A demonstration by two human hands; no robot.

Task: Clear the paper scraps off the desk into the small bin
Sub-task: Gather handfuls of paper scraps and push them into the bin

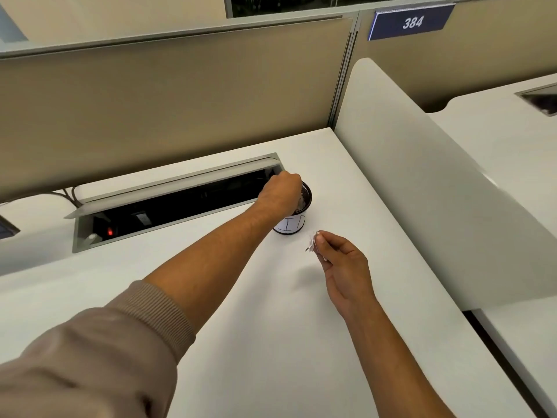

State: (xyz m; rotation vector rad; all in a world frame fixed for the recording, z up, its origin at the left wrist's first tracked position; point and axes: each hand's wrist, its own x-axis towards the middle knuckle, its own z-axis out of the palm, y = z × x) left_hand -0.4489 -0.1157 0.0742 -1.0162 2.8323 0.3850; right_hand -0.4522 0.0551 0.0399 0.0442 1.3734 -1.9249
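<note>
Paper scraps are the working material, and 2 positions are in use. Nearest the camera, right of centre in the frame, the right hand pinches a small white paper scrap between thumb and fingertips. The scrap sits clear of the desk, just beside the small bin and slightly lower right of it. This hold appears to stage the scrap for the next drop: a fingertip pinch suits a thin, light piece and lets it fall on release.

Above that, at frame centre, the left hand is positioned over the bin's opening, knuckles up and fingers curled downward into the dark rim. Something pale shows at the fingertips inside the rim; it is probably more scrap, but the view is too obscured to confirm a grip. The left forearm crosses the desk diagonally from the lower left, its sleeve pushed back, which keeps fabric off the surface.

The bin stands upright on the desk, white-sided with a dark rim, just beside the open cable tray at centre left. That position keeps it within reach of both hands.

Beyond the tray, a beige partition closes the upper frame, and a sign reading 384 sits at upper right.

No other loose scraps are visible on the desk, so the task looks nearly complete.
</note>
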